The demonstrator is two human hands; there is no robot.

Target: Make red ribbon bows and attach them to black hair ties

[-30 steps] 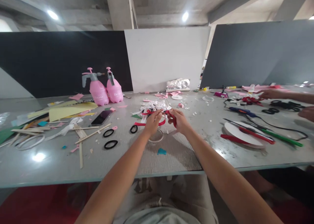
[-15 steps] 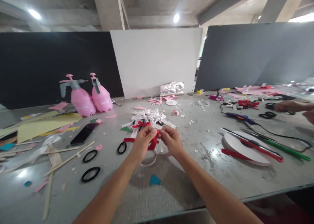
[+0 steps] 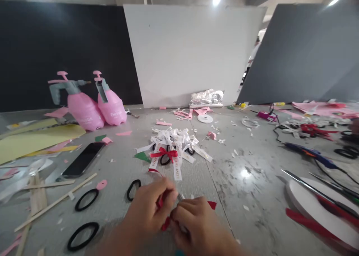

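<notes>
My left hand point(image 3: 151, 207) and my right hand point(image 3: 196, 224) are close together low in the middle, fingers closed on a red ribbon point(image 3: 166, 224). One ribbon end sticks out past my right knuckles; most of the ribbon is hidden by my fingers. Just beyond my hands lies a pile of white printed ribbons point(image 3: 175, 138) with black hair ties among them. On its near side rests a red bow point(image 3: 164, 153). A black hair tie point(image 3: 132, 190) lies just left of my left hand, and more hair ties point(image 3: 83, 236) are farther left.
Two pink spray bottles point(image 3: 85, 112) and a phone point(image 3: 83, 159) stand or lie at left, near wooden sticks point(image 3: 56, 201). At right are a ribbon roll point(image 3: 311, 200) with tweezers on it and a blue tool point(image 3: 308, 155) with a cord. Foil point(image 3: 206, 98) sits by the white board.
The view has tilted down. My hands have come nearer to me, away from the white pile, still gripping the red ribbon, and the red bow on the pile is now uncovered.
</notes>
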